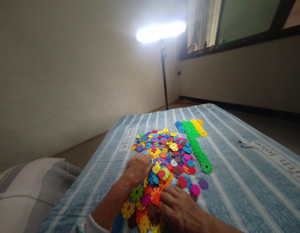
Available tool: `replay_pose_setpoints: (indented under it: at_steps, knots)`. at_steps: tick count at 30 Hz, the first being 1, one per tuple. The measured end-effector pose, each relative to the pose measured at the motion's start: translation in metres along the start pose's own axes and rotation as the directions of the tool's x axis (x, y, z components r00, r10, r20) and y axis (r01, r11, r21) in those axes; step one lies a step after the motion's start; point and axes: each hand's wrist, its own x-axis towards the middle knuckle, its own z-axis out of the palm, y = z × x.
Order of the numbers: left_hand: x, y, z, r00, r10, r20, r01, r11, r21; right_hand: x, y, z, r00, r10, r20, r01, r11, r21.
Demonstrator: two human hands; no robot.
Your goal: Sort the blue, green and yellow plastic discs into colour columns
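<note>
A heap of colourful notched plastic discs (174, 147) lies on the striped cloth, spread from the middle toward me. My left hand (138, 166) rests at the heap's left side, its fingers together and bent down among the discs. Lower and to the right, my right hand (177, 205) has its fingers curled in beside an orange disc (156, 195). Whatever is under either hand's fingertips is hidden. Near the left wrist lie a green disc (136, 193) and a yellow disc (128, 209). A purple disc (203, 184) lies apart, beyond my right hand.
Right of the heap, overlapping discs form a long green row (198, 150), with a short yellow row (199, 128) and blue discs (180, 126) at its far end. A bright lamp (161, 32) stands behind the striped cloth (237, 187). Grey-white bedding (43, 187) lies at left.
</note>
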Motion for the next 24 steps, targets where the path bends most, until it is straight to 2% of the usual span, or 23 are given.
replay_pose_setpoints:
  at_steps: [6, 10, 15, 20, 24]
  knots:
    - [0.009, 0.012, 0.016, 0.976, 0.157, -0.153, -0.173, 0.980, -0.094, 0.000, 0.000, -0.002, 1.000, -0.001, 0.010, 0.001, 1.000, 0.000]
    - [0.009, 0.022, 0.024, 0.966, 0.236, -0.104, -0.248, 0.961, -0.121, -0.001, 0.000, 0.001, 1.000, 0.001, 0.012, -0.001, 1.000, 0.000]
    - [-0.007, 0.030, 0.025, 0.960, 0.272, -0.061, -0.278, 0.953, -0.117, -0.001, 0.000, 0.001, 1.000, 0.006, 0.018, -0.006, 1.000, -0.002]
    - [-0.022, 0.025, 0.022, 0.944, 0.317, -0.096, -0.328, 0.934, -0.140, 0.000, -0.001, -0.003, 0.998, 0.007, 0.057, -0.008, 1.000, 0.008]
    - [-0.018, 0.013, 0.017, 0.942, 0.297, -0.156, -0.322, 0.930, -0.179, 0.001, -0.002, -0.003, 0.999, 0.002, 0.034, -0.002, 1.000, -0.006]
